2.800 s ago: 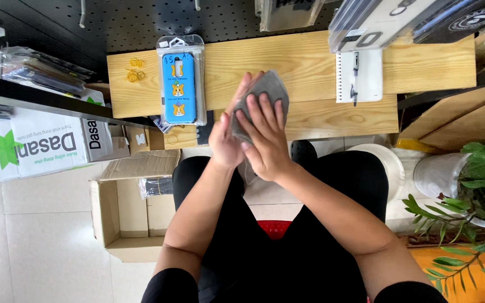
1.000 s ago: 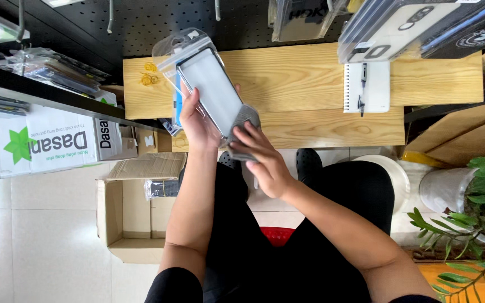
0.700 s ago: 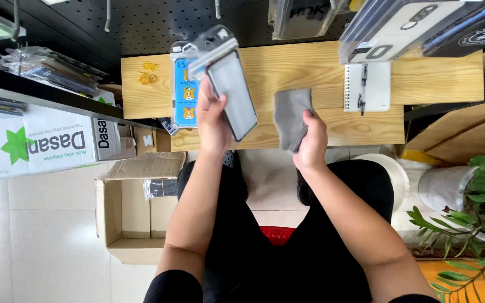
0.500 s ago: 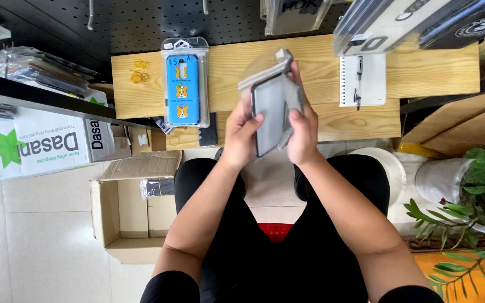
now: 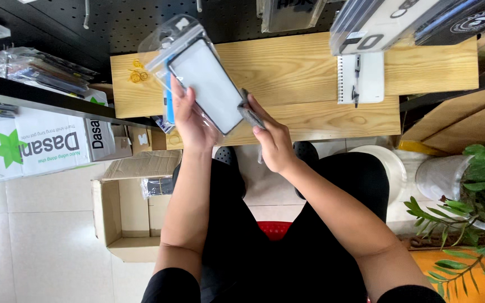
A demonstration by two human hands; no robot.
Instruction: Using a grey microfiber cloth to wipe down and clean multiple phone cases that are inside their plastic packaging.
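Pale wooden counter point(image 5: 310, 73) fills the upper centre. Left hand point(image 5: 193, 120) grips a clear phone-case package point(image 5: 200, 78) by one edge; right hand point(image 5: 273, 143) pinches a grey cloth point(image 5: 249, 114). Tilted so, the package could slip.

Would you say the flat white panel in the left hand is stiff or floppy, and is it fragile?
The panel probably is stiff: it stays flat though the left hand grips only its lower edge. It looks thin, so likely light and possibly fragile. The right hand steadies its corner.
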